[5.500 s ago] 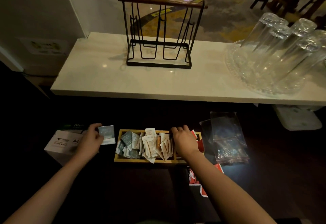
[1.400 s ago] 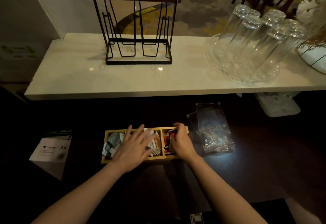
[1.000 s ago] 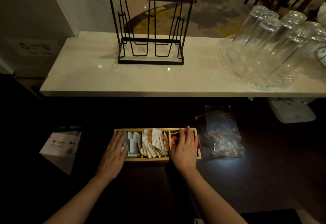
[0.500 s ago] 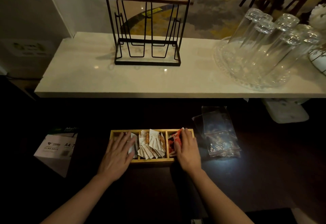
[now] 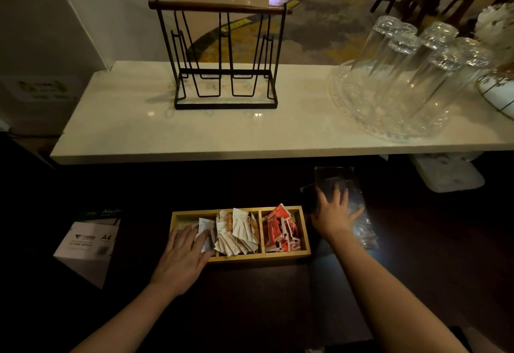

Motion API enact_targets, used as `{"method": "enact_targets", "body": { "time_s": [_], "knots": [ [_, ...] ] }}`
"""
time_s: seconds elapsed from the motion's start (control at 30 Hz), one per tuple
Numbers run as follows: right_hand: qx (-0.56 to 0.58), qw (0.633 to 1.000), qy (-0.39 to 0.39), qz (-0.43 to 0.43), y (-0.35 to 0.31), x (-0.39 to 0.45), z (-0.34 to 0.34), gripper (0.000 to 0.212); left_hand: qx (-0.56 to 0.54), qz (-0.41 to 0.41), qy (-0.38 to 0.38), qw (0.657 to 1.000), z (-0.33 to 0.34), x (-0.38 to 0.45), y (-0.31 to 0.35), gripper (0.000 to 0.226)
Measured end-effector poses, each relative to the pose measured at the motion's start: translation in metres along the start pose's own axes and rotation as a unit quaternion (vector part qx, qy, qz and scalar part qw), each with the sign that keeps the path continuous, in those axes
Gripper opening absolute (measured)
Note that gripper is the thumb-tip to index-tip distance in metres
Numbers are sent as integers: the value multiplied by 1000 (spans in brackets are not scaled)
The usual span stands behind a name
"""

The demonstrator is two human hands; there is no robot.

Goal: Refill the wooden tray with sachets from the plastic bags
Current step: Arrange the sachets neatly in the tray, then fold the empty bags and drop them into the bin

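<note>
Lower centre of the frame: we see the wooden tray (image 5: 304, 230), its three compartments holding sachets, with the left hand (image 5: 182, 258) spread flat, clasping nothing, over the leftmost compartment. The right hand (image 5: 335, 212), fingers splayed and gripping nothing, rests on the plastic bags (image 5: 358, 213) just right of the tray. We judge filling nearly finished; next, gathering the apparently emptied bags calls for closing those fingers.

matt wooden tray (image 5: 304, 230), glossy clear plastic bags (image 5: 358, 210), polished stone counter (image 5: 139, 130)

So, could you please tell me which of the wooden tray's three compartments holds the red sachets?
The right-hand compartment of the wooden tray, nearest the right hand; the middle one holds pale sachets, and the left hand partly covers the left one.
</note>
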State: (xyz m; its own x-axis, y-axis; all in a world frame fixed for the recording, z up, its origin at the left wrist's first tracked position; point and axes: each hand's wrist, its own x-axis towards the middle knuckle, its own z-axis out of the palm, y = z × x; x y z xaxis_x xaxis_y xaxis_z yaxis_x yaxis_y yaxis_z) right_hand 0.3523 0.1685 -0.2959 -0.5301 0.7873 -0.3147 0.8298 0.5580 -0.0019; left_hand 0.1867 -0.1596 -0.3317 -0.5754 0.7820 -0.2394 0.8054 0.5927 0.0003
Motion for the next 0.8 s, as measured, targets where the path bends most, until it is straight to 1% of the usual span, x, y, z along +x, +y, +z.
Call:
{"method": "enact_targets", "body": {
  "time_s": [0.07,0.13,0.17,0.23,0.3,0.33,0.4,0.47,0.5,0.57,0.6,0.63,0.67,0.7,0.73,0.77,0.8],
  "knots": [
    [15,998,-61,26,5,2,10,87,0,-3,-7,1000,0,1,0,68],
    [64,993,-86,52,8,-1,22,93,-5,-5,-13,1000,-1,0,0,66],
    [76,993,-75,57,11,-1,30,91,-11,-6,-16,1000,-1,0,1,66],
    [40,998,-14,39,21,-4,45,79,-17,-10,-27,999,-2,1,1,64],
    [-24,999,49,1,35,-3,55,59,-24,-13,-40,999,-2,0,1,64],
    [-21,998,65,-4,41,-4,53,47,-27,-14,-46,998,-1,0,1,64],
    [47,995,82,16,45,-9,39,31,-49,-9,-28,998,0,0,-1,70],
    [135,985,99,47,42,-16,19,32,-117,-4,7,993,-6,0,1,73],
    [189,974,113,56,39,-21,8,34,-184,-19,20,982,-11,-1,3,69],
    [308,942,119,55,33,-38,-12,31,-316,-70,68,944,-25,-2,5,59],
    [367,922,111,47,31,-49,-21,30,-352,-101,103,925,-33,-3,6,57],
    [434,895,98,37,27,-61,-30,30,-371,-121,136,911,-40,-3,7,55],
    [511,855,78,27,22,-74,-40,33,-385,-127,161,900,-48,-3,9,52],
    [588,807,53,14,15,-86,-52,39,-402,-120,173,891,-58,-3,13,50],
    [658,753,21,1,7,-98,-62,42,-430,-108,169,880,-69,-3,19,51],
    [712,702,-20,-16,-3,-110,-73,44,-471,-97,147,864,-80,-4,26,56],
    [748,660,-64,-30,-12,-119,-79,43,-519,-93,111,843,-93,-6,36,59]
  ]
}}
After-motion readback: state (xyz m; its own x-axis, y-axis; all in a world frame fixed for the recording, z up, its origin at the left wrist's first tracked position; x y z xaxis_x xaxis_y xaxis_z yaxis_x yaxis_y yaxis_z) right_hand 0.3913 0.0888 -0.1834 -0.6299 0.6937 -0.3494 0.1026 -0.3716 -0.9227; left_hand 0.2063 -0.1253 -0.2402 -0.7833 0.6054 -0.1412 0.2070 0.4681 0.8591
